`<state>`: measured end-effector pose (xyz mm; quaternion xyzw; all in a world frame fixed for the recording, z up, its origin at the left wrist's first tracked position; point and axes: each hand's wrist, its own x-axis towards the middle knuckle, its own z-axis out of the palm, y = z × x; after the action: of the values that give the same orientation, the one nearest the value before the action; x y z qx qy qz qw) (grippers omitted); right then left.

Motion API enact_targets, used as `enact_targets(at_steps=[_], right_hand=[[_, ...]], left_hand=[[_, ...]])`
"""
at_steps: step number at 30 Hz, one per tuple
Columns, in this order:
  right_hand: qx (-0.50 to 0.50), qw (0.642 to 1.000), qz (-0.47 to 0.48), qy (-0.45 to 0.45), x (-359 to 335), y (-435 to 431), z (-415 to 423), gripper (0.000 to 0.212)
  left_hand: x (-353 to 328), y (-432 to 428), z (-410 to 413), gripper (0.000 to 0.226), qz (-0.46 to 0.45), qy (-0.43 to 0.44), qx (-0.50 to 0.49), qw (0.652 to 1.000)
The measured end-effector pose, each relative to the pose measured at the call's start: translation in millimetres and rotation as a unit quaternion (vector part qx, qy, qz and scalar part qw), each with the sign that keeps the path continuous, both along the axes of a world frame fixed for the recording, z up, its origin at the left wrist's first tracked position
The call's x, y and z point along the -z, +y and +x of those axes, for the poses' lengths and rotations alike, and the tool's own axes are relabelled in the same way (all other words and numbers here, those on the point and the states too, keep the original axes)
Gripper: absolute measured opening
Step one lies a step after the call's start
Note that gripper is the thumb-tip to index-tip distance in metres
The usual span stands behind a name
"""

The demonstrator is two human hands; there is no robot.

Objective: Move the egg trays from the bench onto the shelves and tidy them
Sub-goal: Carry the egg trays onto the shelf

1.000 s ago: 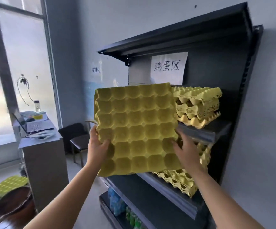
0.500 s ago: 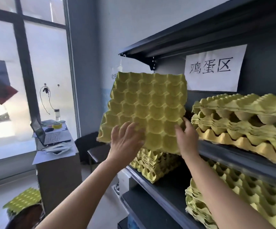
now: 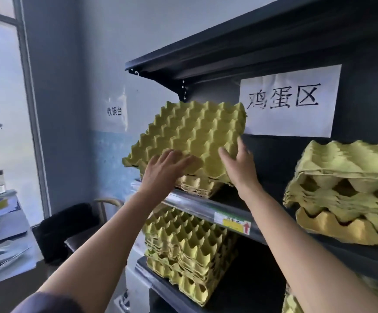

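Yellow egg tray (image 3: pixel 197 132) lowered toward the upper shelf (image 3: pixel 206 206)
Nearly upright half a second ago, it now tilts, near edge touching the small stack (image 3: pixel 197 184) at the shelf's left end; left hand (image 3: pixel 163 170) lies flat-fingered on it, right hand (image 3: pixel 240 168) grips its corner.

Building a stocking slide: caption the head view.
The left hand and right hand hold an egg tray tilted over a short stack on the shelf, beside a paper sign.
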<state>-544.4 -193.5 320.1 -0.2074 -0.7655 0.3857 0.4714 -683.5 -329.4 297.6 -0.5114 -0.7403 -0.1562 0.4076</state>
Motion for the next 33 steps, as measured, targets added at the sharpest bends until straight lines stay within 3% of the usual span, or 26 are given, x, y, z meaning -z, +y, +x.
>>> enact_targets(at_steps=[3, 6, 13, 18, 26, 33], right_hand=[[0.0, 0.993, 0.11, -0.054, 4.0, 1.4, -26.2, 0.072], [0.05, 0.966, 0.223, -0.118, 13.5, 8.9, -51.8, 0.062], [0.183, 0.911, 0.294, -0.223, 40.8, 14.8, -82.2, 0.045], [0.204, 0.903, 0.314, -0.212, 48.8, 16.5, -82.4, 0.052], [0.246, 0.874, 0.376, -0.185, 44.5, 4.5, -51.9, 0.048], [0.36, 0.802, 0.47, -0.081, 19.0, -8.7, 60.8, 0.029]], left_hand=[[-15.6, 24.3, -44.6, 0.053, -0.015, -0.049, 0.037, 0.998], [-20.0, 46.0, -81.4, 0.053, -0.052, -0.084, 0.08, 0.992], [-16.5, 62.0, -118.6, 0.05, -0.129, -0.082, 0.095, 0.984], [-6.3, 62.7, -114.7, 0.065, -0.085, -0.069, 0.131, 0.985], [-6.2, 67.8, -70.6, 0.05, -0.004, -0.025, 0.206, 0.978], [-30.3, 74.4, 52.3, 0.028, 0.108, 0.031, 0.304, 0.946]])
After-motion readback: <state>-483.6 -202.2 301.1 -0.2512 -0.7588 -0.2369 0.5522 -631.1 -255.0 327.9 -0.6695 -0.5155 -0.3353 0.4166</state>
